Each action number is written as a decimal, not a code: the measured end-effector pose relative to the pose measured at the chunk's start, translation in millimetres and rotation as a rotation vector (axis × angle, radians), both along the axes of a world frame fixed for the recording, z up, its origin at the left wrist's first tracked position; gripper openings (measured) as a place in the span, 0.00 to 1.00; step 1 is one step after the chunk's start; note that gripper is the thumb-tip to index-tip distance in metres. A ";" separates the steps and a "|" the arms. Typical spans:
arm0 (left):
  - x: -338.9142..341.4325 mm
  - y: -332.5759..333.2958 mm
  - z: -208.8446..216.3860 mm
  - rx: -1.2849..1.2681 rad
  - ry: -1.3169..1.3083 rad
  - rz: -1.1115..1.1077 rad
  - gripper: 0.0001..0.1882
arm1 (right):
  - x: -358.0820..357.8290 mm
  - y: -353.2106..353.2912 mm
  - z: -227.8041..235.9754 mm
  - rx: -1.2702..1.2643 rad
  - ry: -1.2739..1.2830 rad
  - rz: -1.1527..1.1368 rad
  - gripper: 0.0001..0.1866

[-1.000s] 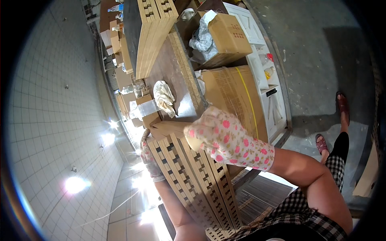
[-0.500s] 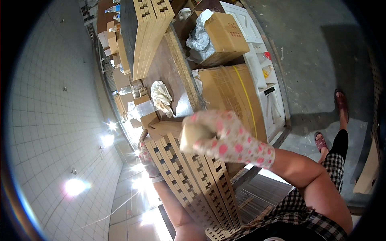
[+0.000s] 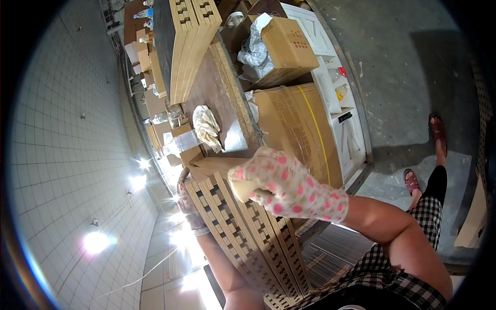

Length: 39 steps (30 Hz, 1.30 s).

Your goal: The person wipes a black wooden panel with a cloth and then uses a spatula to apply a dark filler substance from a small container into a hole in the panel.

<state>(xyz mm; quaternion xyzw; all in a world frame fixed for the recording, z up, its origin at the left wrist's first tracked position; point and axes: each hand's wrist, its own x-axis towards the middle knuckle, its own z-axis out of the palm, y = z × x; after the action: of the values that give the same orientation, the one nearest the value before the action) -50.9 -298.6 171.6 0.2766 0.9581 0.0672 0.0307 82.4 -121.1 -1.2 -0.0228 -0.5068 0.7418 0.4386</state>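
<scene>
A long wooden lattice panel with rows of rectangular slots lies across the workbench edge and runs toward me. My left hand, in a dotted glove, grips the panel's left side near its far end. My right hand, also in a white glove with pink dots, is closed around a small tan sanding block and hovers just over the panel's top face. My right forearm crosses in from the lower right.
The dark workbench carries a crumpled rag and a tall stack of similar lattice panels. Cardboard boxes stand to the right beside a white cabinet. A tiled wall fills the left. My sandalled feet are on concrete.
My right hand has slid along the panel toward me, from its far end to about its upper third, still holding the block. The left hand has stayed in place.
</scene>
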 end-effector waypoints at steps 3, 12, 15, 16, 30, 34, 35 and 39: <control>-2.5 -9.7 2.9 0.051 0.015 -0.130 0.34 | 0.8 13.7 -4.7 0.013 0.024 0.016 0.23; -5.1 -9.4 1.0 0.163 -0.102 0.014 0.36 | 4.6 3.6 0.5 0.078 -0.023 0.001 0.20; -4.0 -10.3 2.6 0.082 -0.008 -0.111 0.34 | 2.9 25.7 -3.4 0.109 -0.081 -0.017 0.21; -3.7 -8.6 3.8 0.043 0.030 -0.157 0.34 | 1.4 34.1 -5.5 0.021 -0.070 0.048 0.22; 6.5 6.7 6.9 -0.293 0.372 -0.323 0.34 | 3.3 35.0 0.2 -0.569 -0.089 0.518 0.23; 6.6 12.6 2.4 -0.180 0.278 -0.219 0.34 | 4.8 22.8 1.3 -0.315 -0.024 0.215 0.24; 4.3 7.3 2.2 -0.166 0.282 -0.221 0.34 | 6.1 21.7 2.8 -0.248 -0.050 0.200 0.24; 0.9 5.0 1.2 -0.125 0.221 -0.160 0.34 | 3.8 8.1 1.6 0.058 -0.010 0.206 0.23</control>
<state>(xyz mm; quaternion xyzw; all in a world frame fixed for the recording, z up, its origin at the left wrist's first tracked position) -49.9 -293.6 172.8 0.3553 0.9329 -0.0258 -0.0525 86.2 -113.0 0.3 0.0385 -0.5301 0.7678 0.3579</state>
